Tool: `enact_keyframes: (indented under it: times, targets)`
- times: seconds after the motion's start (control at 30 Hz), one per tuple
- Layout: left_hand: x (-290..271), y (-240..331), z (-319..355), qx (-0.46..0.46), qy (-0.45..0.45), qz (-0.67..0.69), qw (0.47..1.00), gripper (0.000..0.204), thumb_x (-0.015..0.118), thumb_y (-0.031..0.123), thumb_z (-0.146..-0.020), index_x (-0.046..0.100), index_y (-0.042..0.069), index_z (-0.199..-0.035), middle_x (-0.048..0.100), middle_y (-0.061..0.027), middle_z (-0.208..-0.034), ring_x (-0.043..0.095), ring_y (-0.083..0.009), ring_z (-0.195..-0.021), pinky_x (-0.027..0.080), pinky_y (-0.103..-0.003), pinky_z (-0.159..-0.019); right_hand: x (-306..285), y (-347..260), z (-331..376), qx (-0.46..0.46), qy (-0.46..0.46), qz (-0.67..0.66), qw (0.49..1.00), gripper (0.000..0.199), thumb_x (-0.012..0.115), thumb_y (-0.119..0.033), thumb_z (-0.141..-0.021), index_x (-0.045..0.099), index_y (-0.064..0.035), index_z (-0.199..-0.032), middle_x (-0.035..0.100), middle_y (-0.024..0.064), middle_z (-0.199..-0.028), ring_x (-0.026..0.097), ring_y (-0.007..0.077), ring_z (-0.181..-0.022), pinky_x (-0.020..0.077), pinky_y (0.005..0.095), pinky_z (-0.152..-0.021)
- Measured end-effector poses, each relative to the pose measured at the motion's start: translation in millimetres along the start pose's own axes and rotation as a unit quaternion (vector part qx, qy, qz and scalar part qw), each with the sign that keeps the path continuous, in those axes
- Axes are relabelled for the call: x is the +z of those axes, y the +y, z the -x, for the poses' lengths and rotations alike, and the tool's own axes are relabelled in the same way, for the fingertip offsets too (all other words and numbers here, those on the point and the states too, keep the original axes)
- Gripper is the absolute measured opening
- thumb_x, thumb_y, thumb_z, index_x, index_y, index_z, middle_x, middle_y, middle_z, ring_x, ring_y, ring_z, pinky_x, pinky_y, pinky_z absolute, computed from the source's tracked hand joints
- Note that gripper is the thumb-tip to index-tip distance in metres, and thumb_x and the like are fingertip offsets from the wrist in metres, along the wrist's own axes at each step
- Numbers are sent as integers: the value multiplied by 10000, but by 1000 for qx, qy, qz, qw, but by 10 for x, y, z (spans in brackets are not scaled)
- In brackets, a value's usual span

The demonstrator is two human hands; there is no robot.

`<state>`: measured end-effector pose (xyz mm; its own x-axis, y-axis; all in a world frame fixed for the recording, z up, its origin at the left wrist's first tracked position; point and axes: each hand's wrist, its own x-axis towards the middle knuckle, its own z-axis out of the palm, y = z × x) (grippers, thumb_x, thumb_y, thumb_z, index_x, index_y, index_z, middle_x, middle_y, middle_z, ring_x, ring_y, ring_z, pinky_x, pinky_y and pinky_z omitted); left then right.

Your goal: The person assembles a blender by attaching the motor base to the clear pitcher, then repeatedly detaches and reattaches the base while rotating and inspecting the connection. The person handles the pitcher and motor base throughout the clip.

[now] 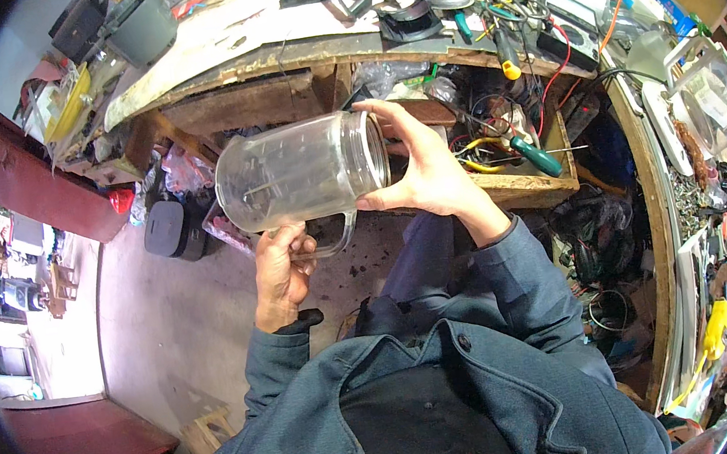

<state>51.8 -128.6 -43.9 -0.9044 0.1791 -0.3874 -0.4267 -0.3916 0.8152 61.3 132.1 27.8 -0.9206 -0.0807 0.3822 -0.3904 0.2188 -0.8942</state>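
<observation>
A clear blender jar (285, 169) lies on its side in the air in front of me, its threaded end (366, 150) turned to the right. My left hand (282, 268) is closed round the jar's handle (342, 236) underneath. With thumb and fingers spread across the threaded end, my right hand (419, 160) grips it from the right. The jar looks empty and slightly cloudy.
An open wooden drawer (521, 189) under the workbench (211, 65) holds a green-handled screwdriver (537, 156) and yellow-handled pliers (483, 156). Tools and cables crowd the bench. A dark bin-like object (172, 229) stands on the floor at left; a cluttered shelf (663, 220) runs along my right.
</observation>
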Motion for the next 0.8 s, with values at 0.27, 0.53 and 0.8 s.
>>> enact_keyframes:
  times: [0.27, 0.53, 0.8]
  targets:
    - [-115, -201, 12, 366, 174, -299, 864, 292, 629, 140, -944, 474, 5, -1151, 519, -123, -1119, 521, -220, -999, 430, -368, -913, 35, -41, -34, 36, 46, 14, 998, 1015, 944, -309, -577, 466, 17, -1412, 624, 184, -1294, 600, 265, -1223, 449, 370, -1083]
    - [308, 89, 287, 579, 42, -565, 586, 305, 796, 211, -768, 616, 54, -957, 623, -110, -920, 584, -313, -921, 425, -422, -937, 46, -19, -47, 71, 63, 57, 994, 1041, 930, -405, -596, 461, 31, -1416, 620, 240, -1304, 608, 319, -1234, 462, 389, -1070]
    - [587, 127, 130, 540, -29, -607, 583, 267, 787, 283, -852, 637, 66, -817, 626, -112, -573, 637, -285, -486, 481, -380, -482, 15, 23, -44, 58, 31, 51, 997, 1057, 920, -407, -629, 420, 37, -1448, 569, 253, -1373, 560, 333, -1294, 432, 401, -1098]
